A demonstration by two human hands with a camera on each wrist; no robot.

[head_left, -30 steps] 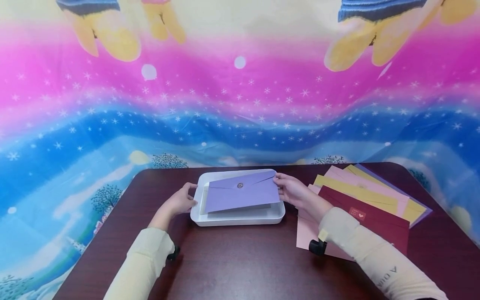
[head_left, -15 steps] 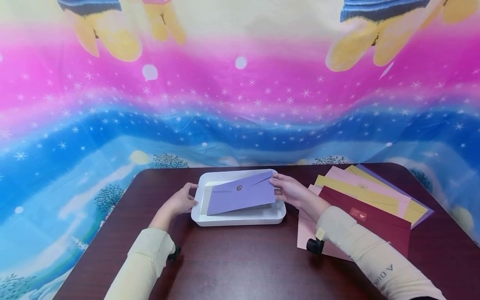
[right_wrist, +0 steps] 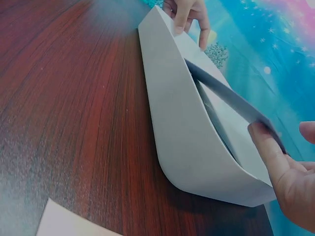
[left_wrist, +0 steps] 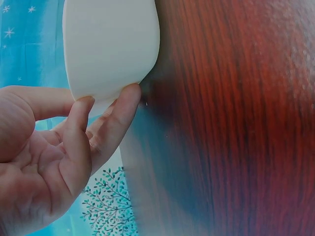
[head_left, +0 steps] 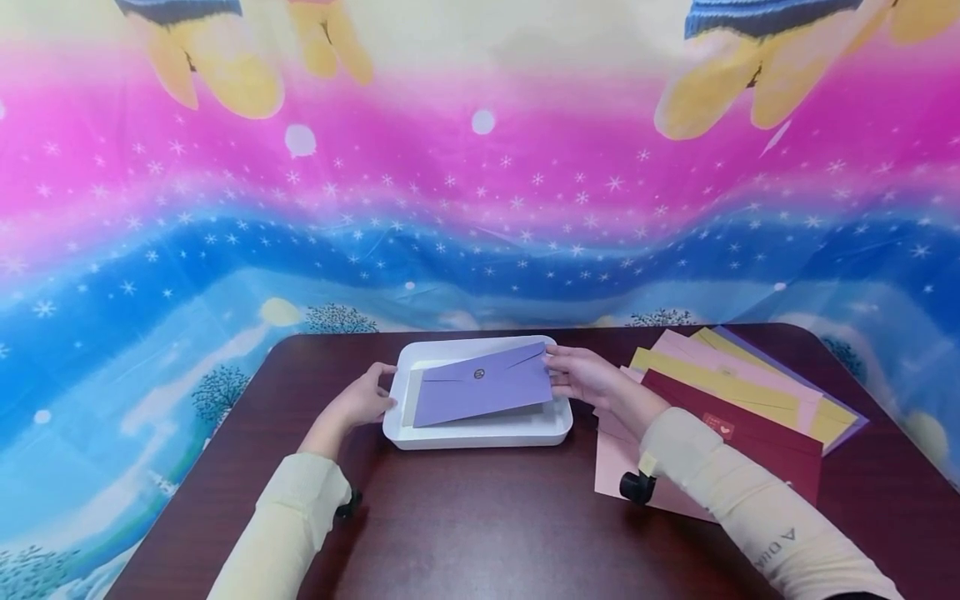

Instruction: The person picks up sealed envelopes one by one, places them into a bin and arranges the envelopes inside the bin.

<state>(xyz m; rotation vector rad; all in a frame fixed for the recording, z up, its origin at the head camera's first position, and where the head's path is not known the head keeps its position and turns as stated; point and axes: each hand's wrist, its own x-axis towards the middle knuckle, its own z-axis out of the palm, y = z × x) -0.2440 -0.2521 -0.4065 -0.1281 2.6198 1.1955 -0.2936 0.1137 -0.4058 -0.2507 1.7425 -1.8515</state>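
Observation:
A white rectangular tray (head_left: 480,439) stands on the table, and my left hand (head_left: 363,398) grips its left end. In the left wrist view, the fingertips (left_wrist: 129,93) press against the tray's end wall. Over the tray lies a purple envelope (head_left: 483,387) with a small round seal on its flap. My right hand (head_left: 588,377) holds the envelope by its right edge, which is raised above the tray floor. In the right wrist view, the envelope (right_wrist: 231,98) slants up out of the tray toward my fingers. A pale, flat item (head_left: 411,400) shows under the envelope's left side.
To the right, several envelopes lie fanned out and overlapping, with a dark red envelope (head_left: 750,433) on top. Yellow, pink and purple ones show behind it. The brown wooden table (head_left: 480,525) ends at a printed backdrop (head_left: 480,208).
My right hand has shifted slightly left, bringing the purple envelope's right edge a little left with it. My left hand stays at the tray's left end.

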